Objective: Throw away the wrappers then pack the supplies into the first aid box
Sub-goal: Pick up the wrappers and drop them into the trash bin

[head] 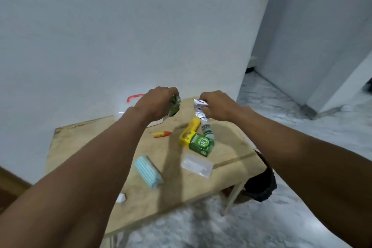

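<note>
left hand grip closed on crumpled green wrapper, right hand grip pinching crinkled silver foil wrapper, scuffed wooden table, boxes, clear first aid box with red handle

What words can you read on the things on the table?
"OB": on the green box, seen upside down.
Yellow box: print too blurred.
Silver wrapper in the right hand: blue marks, unreadable.
Clear flat packet: label too faint.

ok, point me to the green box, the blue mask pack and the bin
green box (202,143), head view, printed top face
blue mask pack (147,170), head view, striped top
bin (261,184), head view, black side below table edge
</note>
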The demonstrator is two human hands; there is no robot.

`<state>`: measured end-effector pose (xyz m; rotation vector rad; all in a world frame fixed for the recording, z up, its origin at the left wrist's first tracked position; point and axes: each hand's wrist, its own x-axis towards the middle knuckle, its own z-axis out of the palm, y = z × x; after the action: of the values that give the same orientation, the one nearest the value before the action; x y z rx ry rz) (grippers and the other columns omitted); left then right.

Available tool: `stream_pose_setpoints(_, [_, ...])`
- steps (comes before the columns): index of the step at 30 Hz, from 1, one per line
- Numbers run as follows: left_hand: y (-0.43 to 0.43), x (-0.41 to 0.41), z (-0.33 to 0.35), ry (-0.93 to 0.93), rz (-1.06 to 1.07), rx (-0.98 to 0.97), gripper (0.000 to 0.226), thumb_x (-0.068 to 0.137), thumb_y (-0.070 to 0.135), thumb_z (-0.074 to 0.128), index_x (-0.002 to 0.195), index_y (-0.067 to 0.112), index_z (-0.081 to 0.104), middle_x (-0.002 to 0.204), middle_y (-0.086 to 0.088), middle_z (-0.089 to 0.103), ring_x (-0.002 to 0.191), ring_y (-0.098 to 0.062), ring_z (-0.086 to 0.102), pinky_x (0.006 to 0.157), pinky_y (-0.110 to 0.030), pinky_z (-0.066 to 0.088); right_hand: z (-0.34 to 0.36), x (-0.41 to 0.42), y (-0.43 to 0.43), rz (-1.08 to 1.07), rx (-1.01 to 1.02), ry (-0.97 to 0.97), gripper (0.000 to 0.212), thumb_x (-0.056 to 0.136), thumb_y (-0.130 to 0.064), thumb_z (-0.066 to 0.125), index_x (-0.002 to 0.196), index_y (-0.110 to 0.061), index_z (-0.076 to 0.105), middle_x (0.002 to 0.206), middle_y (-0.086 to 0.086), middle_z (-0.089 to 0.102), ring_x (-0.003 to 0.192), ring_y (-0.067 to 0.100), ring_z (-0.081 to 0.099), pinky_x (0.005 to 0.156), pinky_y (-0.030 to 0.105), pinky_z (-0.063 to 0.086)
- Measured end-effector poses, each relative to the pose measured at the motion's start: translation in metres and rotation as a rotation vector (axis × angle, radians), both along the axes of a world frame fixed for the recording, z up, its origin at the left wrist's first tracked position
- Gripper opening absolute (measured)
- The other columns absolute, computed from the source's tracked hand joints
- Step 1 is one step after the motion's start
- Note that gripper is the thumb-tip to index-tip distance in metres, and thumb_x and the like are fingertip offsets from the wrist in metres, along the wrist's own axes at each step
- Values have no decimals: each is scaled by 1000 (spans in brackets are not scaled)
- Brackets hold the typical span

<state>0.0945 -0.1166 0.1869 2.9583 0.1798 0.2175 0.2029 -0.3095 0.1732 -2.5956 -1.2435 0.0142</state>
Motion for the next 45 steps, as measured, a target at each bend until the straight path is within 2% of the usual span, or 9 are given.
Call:
stream_pose_setpoints(6, [-138, 21, -9, -5, -86, -72, 30, 87, 17, 65, 116, 15, 62, 112, -13, 68, 104, -37, 59, 80, -38, 47, 12, 12, -148, -135, 9, 75, 12, 78, -17, 64, 84, -6, 65, 82, 11, 68, 79, 32, 60, 66, 38, 47])
stream_pose_setpoints(11, [-229, 49, -23, 41, -162, -149, 27, 87, 22, 67, 112, 14, 63, 106, -12, 69, 97, -35, 61, 79, -40, 50, 3, 30, -249, -241, 16, 124, 14, 80, -15, 63, 77, -2, 59, 77, 11, 62, 76, 33, 56, 59, 33, 35])
stream_pose_setpoints(15, [-274, 86, -36, 95, -205, -124, 29, 87, 20, 63, 116, 15, 61, 107, -13, 68, 98, -35, 60, 79, -40, 50, -13, 56, -294, -284, 11, 180, 11, 77, -18, 62, 83, -10, 63, 84, 10, 66, 80, 32, 60, 64, 35, 44])
stream_pose_setpoints(21, [-317, 161, -72, 169, -192, -120, 27, 86, 20, 63, 112, 14, 61, 109, -16, 66, 98, -38, 60, 73, -35, 44, -49, 119, -325, -255, -93, 220, 14, 80, -17, 64, 94, -16, 63, 90, 7, 65, 81, 28, 57, 67, 31, 41])
stream_pose_setpoints(26, [-343, 230, -118, 282, -131, -180, 31, 87, 25, 64, 115, 13, 59, 113, -17, 65, 103, -39, 60, 81, -38, 47, -85, 194, -344, -201, -132, 225, 15, 80, -11, 62, 95, -9, 65, 94, 8, 69, 86, 31, 58, 69, 31, 39])
stream_pose_setpoints(31, [-361, 277, -156, 424, -33, -230, 32, 89, 24, 60, 119, 12, 58, 116, -18, 62, 104, -38, 60, 81, -37, 46, -121, 260, -356, -154, -160, 307, 12, 83, -16, 64, 93, -13, 68, 95, 5, 70, 87, 31, 61, 68, 29, 37])
stream_pose_setpoints(38, [-373, 301, -228, 531, 146, -256, 39, 93, 11, 52, 131, 16, 56, 124, -13, 63, 111, -33, 60, 87, -37, 48, -198, 313, -347, -43, -280, 450, 19, 83, -19, 64, 101, -18, 68, 100, 6, 70, 91, 29, 63, 74, 33, 48])
stream_pose_setpoints(40, [-376, 301, -260, 560, 233, -295, 36, 92, 9, 52, 127, 15, 56, 119, -13, 64, 108, -34, 60, 86, -40, 50, -235, 322, -342, 5, -336, 471, 21, 85, -18, 61, 105, -17, 66, 104, 8, 69, 91, 30, 63, 74, 35, 50])
stream_pose_setpoints(45, [-387, 298, -362, 545, 339, -327, 26, 88, 5, 53, 113, 12, 59, 98, -12, 65, 90, -35, 65, 73, -46, 55, -344, 335, -340, 77, -405, 514, 25, 89, -19, 61, 114, -16, 65, 112, 10, 67, 99, 33, 63, 83, 42, 54])
